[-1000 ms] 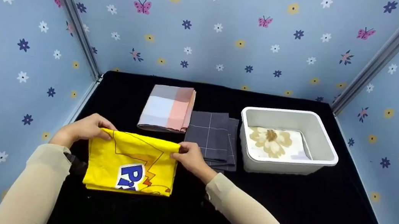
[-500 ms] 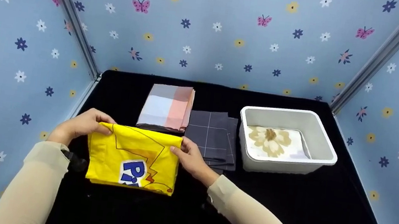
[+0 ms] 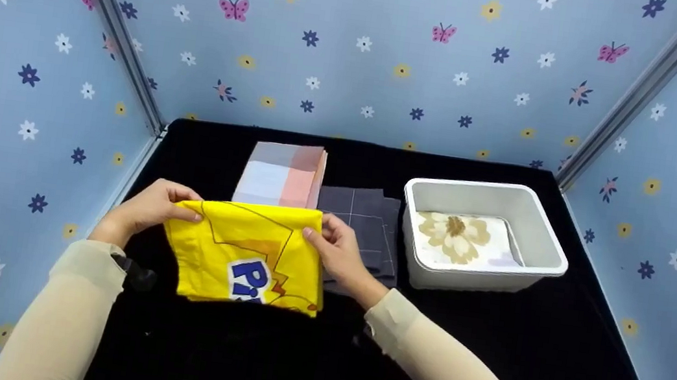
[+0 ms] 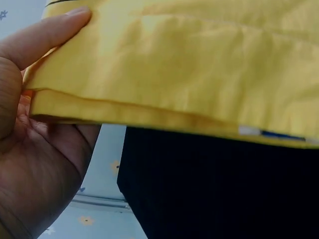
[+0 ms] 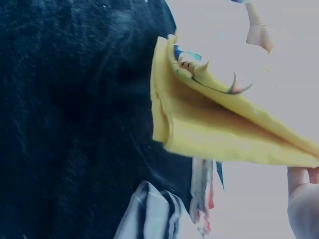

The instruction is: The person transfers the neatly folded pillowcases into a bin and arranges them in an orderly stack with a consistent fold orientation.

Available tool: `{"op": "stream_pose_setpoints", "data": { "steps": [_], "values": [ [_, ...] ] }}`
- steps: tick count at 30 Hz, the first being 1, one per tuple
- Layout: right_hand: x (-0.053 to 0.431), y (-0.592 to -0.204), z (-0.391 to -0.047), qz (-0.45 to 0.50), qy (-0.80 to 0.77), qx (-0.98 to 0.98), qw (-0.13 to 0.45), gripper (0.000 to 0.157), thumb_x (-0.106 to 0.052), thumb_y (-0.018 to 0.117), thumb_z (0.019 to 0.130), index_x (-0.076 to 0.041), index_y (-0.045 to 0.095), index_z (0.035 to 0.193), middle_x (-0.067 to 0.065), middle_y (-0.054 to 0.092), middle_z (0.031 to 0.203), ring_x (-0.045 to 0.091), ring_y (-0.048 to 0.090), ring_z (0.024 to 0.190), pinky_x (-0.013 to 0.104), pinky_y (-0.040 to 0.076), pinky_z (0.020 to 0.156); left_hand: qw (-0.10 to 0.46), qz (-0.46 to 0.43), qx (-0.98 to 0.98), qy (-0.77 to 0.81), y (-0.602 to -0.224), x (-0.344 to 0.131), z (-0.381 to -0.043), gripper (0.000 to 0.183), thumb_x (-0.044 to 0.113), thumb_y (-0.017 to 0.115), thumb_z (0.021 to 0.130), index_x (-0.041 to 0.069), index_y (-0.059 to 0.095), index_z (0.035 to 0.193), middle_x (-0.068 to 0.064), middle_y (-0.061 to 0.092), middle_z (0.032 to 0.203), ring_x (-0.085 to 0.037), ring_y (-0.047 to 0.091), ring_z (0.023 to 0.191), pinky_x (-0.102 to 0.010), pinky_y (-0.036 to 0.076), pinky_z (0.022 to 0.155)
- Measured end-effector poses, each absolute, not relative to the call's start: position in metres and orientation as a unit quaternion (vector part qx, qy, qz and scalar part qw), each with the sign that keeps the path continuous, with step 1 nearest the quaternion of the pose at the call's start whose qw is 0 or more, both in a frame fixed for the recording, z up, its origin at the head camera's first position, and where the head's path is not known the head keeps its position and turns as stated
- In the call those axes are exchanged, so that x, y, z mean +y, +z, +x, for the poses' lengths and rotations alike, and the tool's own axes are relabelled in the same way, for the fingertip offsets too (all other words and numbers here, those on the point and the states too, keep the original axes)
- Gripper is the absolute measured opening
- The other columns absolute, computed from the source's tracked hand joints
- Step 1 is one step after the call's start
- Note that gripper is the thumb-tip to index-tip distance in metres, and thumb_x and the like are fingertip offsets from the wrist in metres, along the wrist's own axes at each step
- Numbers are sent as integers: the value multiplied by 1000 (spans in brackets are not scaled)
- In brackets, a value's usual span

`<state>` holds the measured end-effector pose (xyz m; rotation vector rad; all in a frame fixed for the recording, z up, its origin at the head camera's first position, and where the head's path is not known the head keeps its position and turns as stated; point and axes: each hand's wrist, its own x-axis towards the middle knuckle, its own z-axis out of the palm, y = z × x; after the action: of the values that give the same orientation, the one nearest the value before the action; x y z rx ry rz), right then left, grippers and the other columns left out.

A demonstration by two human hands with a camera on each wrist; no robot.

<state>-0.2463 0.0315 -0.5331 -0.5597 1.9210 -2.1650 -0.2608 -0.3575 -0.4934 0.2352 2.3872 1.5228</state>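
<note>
1. The yellow cloth [image 3: 251,254] is held up above the left near part of the black table [image 3: 517,370], folded in layers, with its far edge running between the two hands and its near part hanging down. Blue lettering and part of a cartoon figure show on it.
2. The left hand [image 3: 146,209] pinches the cloth's far left corner, thumb on the near face and fingers behind.
3. The right hand [image 3: 346,253] pinches the far right corner, thumb also on the near face.
4. Seen from the head, the yellow cloth covers the near end of the checked cloth [image 3: 280,172], which lies folded at the far left in grey, pale blue and pink. Whether the two touch, I cannot tell.
5. The dark cloth [image 3: 366,207], crossed by thin pale lines, lies folded to the right of the checked one, partly behind the right hand.
6. On the right stands the white bin [image 3: 483,282], upright, with the floral cloth [image 3: 459,240] lying inside it.
7. Pale sleeves [image 3: 64,311] cover both forearms; blue patterned walls [image 3: 353,81] stand left, right and far.
</note>
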Motion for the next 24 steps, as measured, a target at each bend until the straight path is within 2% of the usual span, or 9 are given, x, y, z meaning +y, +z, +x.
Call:
{"op": "stream_pose_setpoints", "data": {
  "steps": [4,8,11,17,24],
  "values": [
    [39,-522,-252,-184,-723,662,69,19,-9,64,107,6,64,119,9,78,95,14,76,78,29,67,69,134,84,826,541,-499,-347,-264,26,6,83,93,-9,77,113,9,78,91,-9,71,74,-24,62,69],
    [47,-511,-255,-195,-707,678,49,17,-10,62,109,4,63,117,5,73,93,14,73,78,27,65,69,123,95,819,553,-507,-337,-268,22,6,83,93,-9,78,109,8,78,90,-7,70,73,-22,61,68],
    [53,-504,-257,-208,-694,687,53,15,-11,59,111,2,61,118,6,70,95,15,72,81,27,65,70,113,108,815,558,-512,-330,-272,20,5,82,94,-9,77,107,9,77,91,-6,68,74,-20,59,69],
    [63,-491,-259,-226,-684,691,66,12,-10,57,112,0,56,118,10,72,101,16,73,83,27,65,71,95,125,786,598,-524,-317,-280,5,0,78,95,2,78,99,8,76,91,-6,66,75,-19,58,69],
    [73,-477,-263,-239,-679,691,66,9,-9,55,113,-1,55,116,11,72,102,16,72,80,26,64,69,87,110,745,652,-541,-296,-282,12,-1,74,98,10,77,93,7,75,84,-5,66,70,-20,58,66]
  ]
}}
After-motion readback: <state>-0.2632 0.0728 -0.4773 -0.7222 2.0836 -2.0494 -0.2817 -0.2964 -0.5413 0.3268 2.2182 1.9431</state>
